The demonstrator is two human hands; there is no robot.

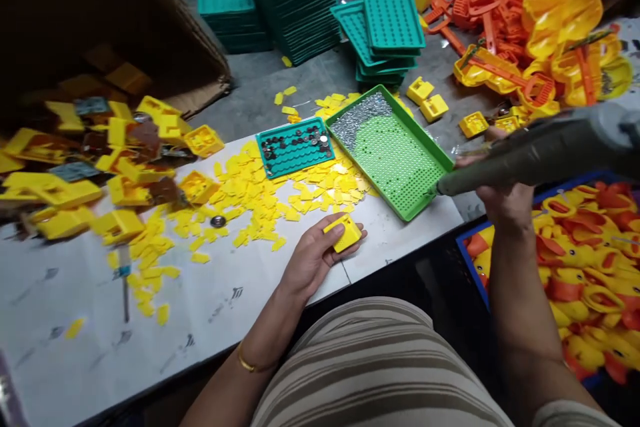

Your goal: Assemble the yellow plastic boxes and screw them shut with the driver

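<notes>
At centre: yellow casing (346,233), pinched in grip of left hand (316,250), apparently for steadiness. Right: driver (530,153), grip of right hand (507,200) wrapped around; green tray (395,157) on bench (155,360) by driver tip, presumably for reach.

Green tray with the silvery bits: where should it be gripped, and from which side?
Probably pinch the green tray by its raised short wall nearest the person, at the corner nearer the left hand, coming from the person's side. Yellow chips and the teal tray crowd one long wall, and the tool's tip is by the short wall. Keep it level: silvery bits lie loose at the far end.
</notes>
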